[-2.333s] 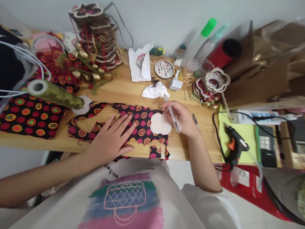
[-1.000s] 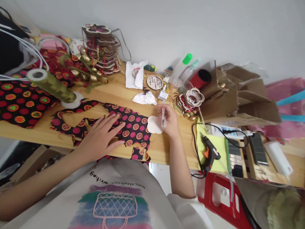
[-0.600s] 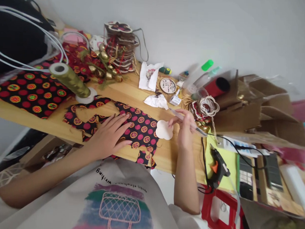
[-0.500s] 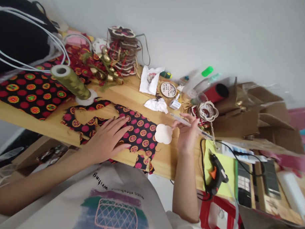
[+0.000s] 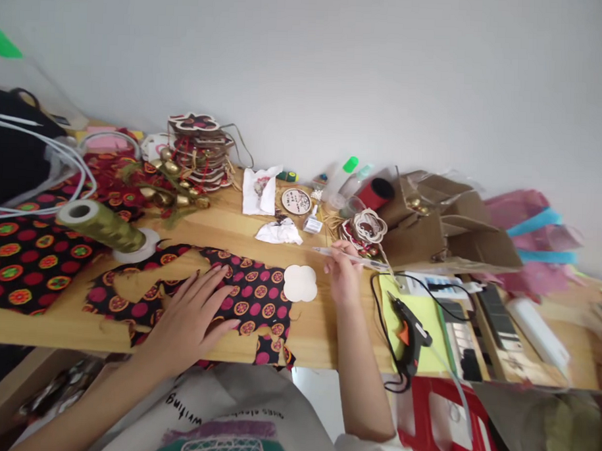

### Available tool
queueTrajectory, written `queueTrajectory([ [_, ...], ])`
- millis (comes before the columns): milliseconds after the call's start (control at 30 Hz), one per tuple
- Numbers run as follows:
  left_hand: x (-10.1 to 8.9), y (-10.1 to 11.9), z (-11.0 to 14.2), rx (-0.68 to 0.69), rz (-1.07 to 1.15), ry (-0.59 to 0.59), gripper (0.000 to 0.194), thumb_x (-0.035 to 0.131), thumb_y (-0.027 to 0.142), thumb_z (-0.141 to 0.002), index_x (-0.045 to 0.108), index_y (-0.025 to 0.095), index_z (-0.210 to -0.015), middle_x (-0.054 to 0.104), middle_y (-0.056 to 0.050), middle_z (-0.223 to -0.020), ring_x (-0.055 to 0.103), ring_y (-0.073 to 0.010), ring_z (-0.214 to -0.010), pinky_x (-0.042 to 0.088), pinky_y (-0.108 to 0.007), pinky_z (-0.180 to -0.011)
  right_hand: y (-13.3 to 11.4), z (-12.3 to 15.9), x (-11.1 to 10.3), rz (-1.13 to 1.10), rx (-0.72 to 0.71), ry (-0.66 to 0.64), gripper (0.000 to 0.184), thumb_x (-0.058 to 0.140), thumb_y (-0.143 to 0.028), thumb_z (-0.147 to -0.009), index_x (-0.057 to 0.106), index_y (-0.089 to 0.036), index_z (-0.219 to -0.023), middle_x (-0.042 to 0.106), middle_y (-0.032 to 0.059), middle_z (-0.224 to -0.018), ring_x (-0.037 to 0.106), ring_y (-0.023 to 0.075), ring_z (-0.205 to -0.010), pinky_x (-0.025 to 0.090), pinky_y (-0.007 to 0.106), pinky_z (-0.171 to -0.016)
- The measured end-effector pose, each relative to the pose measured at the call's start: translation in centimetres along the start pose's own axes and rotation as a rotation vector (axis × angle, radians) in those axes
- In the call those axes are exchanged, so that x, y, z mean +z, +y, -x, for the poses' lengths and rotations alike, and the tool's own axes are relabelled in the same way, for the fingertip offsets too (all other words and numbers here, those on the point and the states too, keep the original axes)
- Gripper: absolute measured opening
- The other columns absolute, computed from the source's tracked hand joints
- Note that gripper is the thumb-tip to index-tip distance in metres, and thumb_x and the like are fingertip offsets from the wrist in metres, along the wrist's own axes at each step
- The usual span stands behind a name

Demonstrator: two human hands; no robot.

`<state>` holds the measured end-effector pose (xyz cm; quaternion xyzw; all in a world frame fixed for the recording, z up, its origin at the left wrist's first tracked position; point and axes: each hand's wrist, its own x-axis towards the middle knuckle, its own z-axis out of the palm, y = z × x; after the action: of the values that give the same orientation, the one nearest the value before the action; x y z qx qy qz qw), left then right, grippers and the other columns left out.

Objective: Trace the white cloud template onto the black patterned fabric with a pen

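My left hand (image 5: pixel 192 314) lies flat with fingers spread on a piece of black patterned fabric (image 5: pixel 262 291), which has ragged cut-outs along its left side. In my right hand (image 5: pixel 344 278) is a slim, translucent white pen (image 5: pixel 362 259), its tip pointing left over the table. Between the two hands, a white four-lobed card template (image 5: pixel 300 283) rests at the fabric's right edge, partly over it. Neither hand touches the template.
A large spool of olive thread (image 5: pixel 103 226) stands tilted at left, beside more patterned fabric (image 5: pixel 57 269). Stacked flower-shaped ornaments (image 5: pixel 201 149) are behind. To the right lie a glue gun (image 5: pixel 410 331) with a black cord, and an open cardboard box (image 5: pixel 453 241).
The camera view has turned to the right and up, so everything sits lower and further left. My left hand stays on the fabric; the right hand still holds the pen, now more level.
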<state>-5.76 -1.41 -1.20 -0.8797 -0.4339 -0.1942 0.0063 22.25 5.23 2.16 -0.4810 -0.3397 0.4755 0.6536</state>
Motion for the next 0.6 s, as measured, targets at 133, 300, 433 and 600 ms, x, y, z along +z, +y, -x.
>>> queueTrajectory([
  [133, 0.2, -0.1, 0.0, 0.001, 0.028, -0.003, 0.048, 0.038, 0.052, -0.097, 0.058, 0.013, -0.117, 0.051, -0.022, -0.142, 0.051, -0.0357, -0.129, 0.044, -0.054, -0.102, -0.2, 0.1, 0.2, 0.021, 0.001, -0.017, 0.021, 0.071, -0.027, -0.062, 0.054, -0.022, -0.073, 0.044, -0.0103, -0.051, 0.040, 0.0064, -0.046, 0.036, 0.018, -0.042],
  [300, -0.5, 0.2, 0.2, -0.071, 0.110, 0.008, 0.039, 0.044, 0.044, -0.096, 0.055, 0.014, -0.119, 0.045, -0.020, -0.147, 0.046, -0.0341, -0.134, 0.041, -0.053, -0.108, -0.4, 0.0, -0.2, -0.003, 0.021, -0.072, 0.025, 0.074, -0.030, -0.061, 0.055, -0.022, -0.075, 0.047, -0.0096, -0.054, 0.042, 0.0068, -0.050, 0.037, 0.018, -0.045],
  [433, -1.4, 0.4, 0.4, -0.104, 0.137, 0.059, 0.030, 0.048, 0.035, -0.095, 0.055, 0.017, -0.118, 0.054, -0.017, -0.136, 0.050, -0.0307, -0.129, 0.039, -0.054, -0.110, 0.0, -0.1, -0.5, 0.012, 0.004, -0.150, 0.025, 0.075, -0.032, -0.066, 0.055, -0.023, -0.077, 0.048, -0.0102, -0.053, 0.043, 0.0064, -0.048, 0.037, 0.018, -0.044],
  [600, -1.7, 0.6, 0.3, -0.047, 0.169, 0.040, 0.024, 0.052, 0.032, -0.092, 0.066, 0.019, -0.107, 0.066, -0.011, -0.115, 0.058, -0.0282, -0.114, 0.039, -0.055, -0.110, 0.3, 0.5, -0.1, 0.186, -0.130, -0.167, 0.027, 0.061, -0.052, -0.086, 0.060, -0.025, -0.091, 0.065, -0.0048, -0.068, 0.058, 0.0101, -0.054, 0.048, 0.025, -0.054],
])
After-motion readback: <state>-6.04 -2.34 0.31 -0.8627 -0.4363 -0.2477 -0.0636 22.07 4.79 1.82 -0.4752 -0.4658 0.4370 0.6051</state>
